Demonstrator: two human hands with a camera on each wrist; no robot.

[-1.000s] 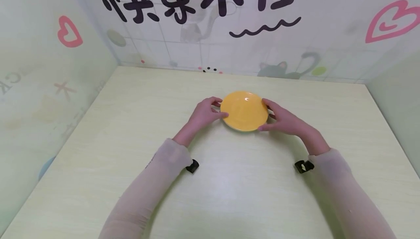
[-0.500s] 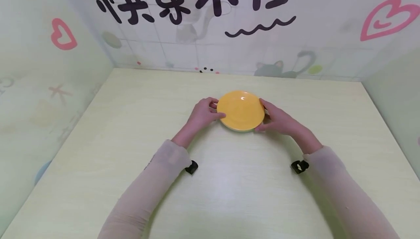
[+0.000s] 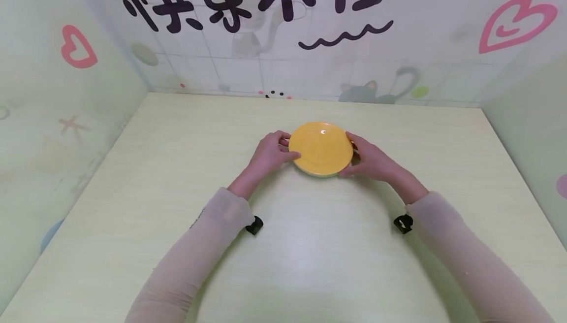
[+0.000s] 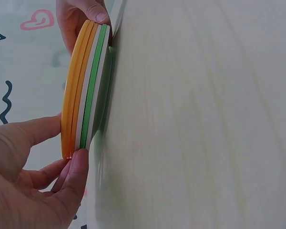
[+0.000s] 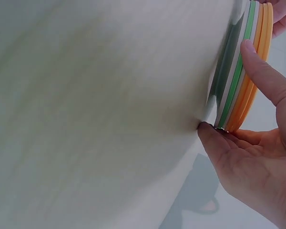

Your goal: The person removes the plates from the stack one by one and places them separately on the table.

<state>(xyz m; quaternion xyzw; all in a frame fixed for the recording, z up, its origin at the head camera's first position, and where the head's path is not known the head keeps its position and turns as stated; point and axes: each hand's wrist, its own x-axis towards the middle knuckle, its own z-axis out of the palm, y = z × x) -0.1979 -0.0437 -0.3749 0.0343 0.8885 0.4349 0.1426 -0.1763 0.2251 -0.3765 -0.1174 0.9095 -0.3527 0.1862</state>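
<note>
Head view, seen from my remote seat: the left hand (image 3: 271, 151) and the right hand (image 3: 374, 159) hold opposite sides of a stack of plates (image 3: 321, 148), just right of the frame's centre. Fingers on both sides are curled in against the rims, with the stack held between them; the left thumb laps over the edge of the yellow top plate. Left wrist view, left half of the frame: I see the layers edge-on, orange uppermost, then pale and green bands. I cannot count the plates for certain. Right wrist view, upper right: one digit lies across the rims, and a lower fingertip seems to touch the worktop (image 3: 319, 254).

My judgement of progress: the plates are already nested, their rims lined up neatly. Neither hand has let go, so releasing the stack looks left to do. Whether its base rests on the worktop or sits just above, I cannot tell.

Farther out, the left sleeve (image 3: 223, 217) and right sleeve (image 3: 436, 212) run to the bottom of the frame, and black lettering (image 3: 226, 0) crosses the wall (image 3: 274, 67) at the top.
</note>
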